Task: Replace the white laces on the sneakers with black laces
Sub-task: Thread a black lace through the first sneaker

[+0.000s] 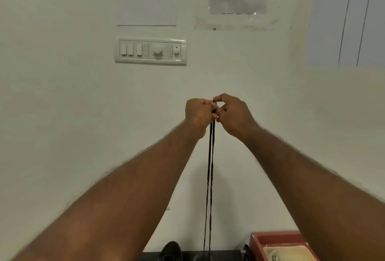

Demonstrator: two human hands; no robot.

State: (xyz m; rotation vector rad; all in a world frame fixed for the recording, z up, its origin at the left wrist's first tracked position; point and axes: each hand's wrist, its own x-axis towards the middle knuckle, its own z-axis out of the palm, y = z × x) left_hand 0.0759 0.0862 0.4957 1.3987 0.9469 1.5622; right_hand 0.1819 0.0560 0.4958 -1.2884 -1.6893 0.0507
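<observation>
Both arms are raised in front of the wall. My left hand (198, 114) and my right hand (233, 113) meet at chest height, each pinching the top ends of a black lace (210, 177). The lace hangs down as two parallel strands between my forearms to the bottom edge of the view. A black sneaker (170, 250) shows only its tip at the bottom edge, left of the strands. Where the lace ends below is hidden.
A red box (277, 237) with a beige cloth and pale cord inside sits at the bottom right. A dark surface (225, 255) runs along the bottom edge. On the wall are a switch panel (150, 51) and taped papers.
</observation>
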